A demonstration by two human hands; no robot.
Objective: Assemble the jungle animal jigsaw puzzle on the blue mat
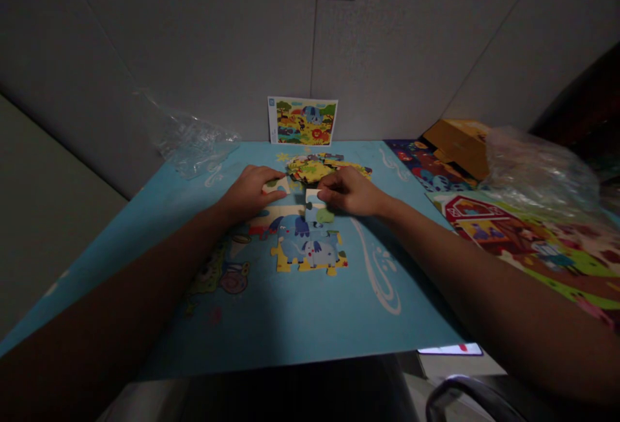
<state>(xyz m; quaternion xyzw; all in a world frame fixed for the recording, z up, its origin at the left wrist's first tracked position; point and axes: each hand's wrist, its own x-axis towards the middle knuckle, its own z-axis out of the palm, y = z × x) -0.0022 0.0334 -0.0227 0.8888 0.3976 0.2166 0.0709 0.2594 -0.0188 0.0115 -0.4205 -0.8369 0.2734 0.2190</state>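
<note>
My left hand (252, 190) is closed on a jigsaw puzzle piece (275, 185) with green and pale patches, pinched between thumb and fingers. Opposite it, my right hand (356, 192) grips another puzzle piece (317, 207), white, light blue and green, at its upper right corner. This second piece is at the top edge of a partly joined puzzle (310, 249) showing blue elephants; whether it is locked in I cannot tell. Just behind both hands lies a heap of loose puzzle pieces (310, 168), mostly yellow and green.
A picture card (303, 122) leans against the wall behind the blue table (310, 325). Crumpled clear plastic (196, 144) lies at the back left. To the right are a farm picture board (527, 241), an orange box (458, 144) and more plastic (537, 163).
</note>
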